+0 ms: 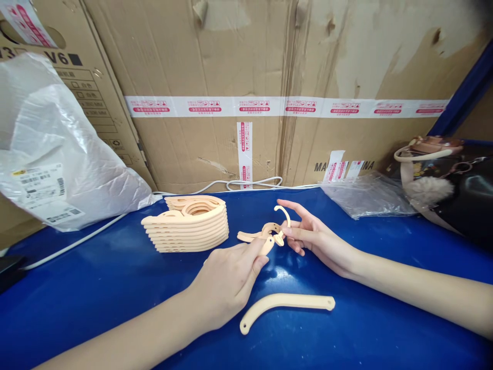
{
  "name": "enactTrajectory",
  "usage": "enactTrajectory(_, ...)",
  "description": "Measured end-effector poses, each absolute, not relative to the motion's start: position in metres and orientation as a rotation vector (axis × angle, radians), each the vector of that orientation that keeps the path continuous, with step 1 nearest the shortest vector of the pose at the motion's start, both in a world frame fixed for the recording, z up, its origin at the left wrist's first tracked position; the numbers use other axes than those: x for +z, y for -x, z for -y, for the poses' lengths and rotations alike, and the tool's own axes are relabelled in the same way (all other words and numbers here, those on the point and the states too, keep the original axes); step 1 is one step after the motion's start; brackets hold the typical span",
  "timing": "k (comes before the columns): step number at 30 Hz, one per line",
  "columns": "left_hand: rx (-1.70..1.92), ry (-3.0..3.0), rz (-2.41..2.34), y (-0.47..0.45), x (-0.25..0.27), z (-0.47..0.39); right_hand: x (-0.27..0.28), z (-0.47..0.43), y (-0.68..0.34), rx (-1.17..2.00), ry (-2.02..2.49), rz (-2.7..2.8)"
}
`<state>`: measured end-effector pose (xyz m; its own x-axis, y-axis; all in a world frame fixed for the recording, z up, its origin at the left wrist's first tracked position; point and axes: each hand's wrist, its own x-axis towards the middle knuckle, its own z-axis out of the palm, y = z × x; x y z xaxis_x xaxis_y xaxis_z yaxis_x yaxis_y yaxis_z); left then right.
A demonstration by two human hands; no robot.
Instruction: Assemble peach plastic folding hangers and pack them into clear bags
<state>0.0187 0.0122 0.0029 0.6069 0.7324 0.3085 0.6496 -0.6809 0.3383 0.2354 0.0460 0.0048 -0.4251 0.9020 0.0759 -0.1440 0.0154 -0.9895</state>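
Between thumb and fingers my right hand [308, 234] pinches a small cream plastic hanger hook [287, 215], its curved end upward and its round base low. Close to that base, my left hand [234, 275] grips a cream hanger arm [268, 245] whose holed end pokes out past the fingers; the rest of it is hidden. Behind the fingers show more cream hanger parts [249, 236], partly covered; whether they join the held arm I cannot tell. A loose curved hanger arm [287, 301] with holed ends lies in front of my hands on the blue table [370, 329].
A neat stack of folded cream hangers [187, 228] stands left of my hands. Large cardboard boxes [215, 61] wall off the back. A white plastic parcel bag [65, 144] sits at left, a clear bag [365, 198] and a dark bag [470, 190] at right. A white cable [215, 185] runs along the back.
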Motion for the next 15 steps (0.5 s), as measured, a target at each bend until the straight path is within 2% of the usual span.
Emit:
enactTrajectory(9, 0.617, -2.664, -1.182, -0.0174, 0.0006, -0.0127, 0.0043, -0.0475, -0.2356, 1.528, 0.83, 1.508)
enactTrajectory(15, 0.815, -2.849, -0.947, -0.0203, -0.0015, -0.0123, -0.0033, -0.0444, -0.2296, 1.546, 0.722, 1.716)
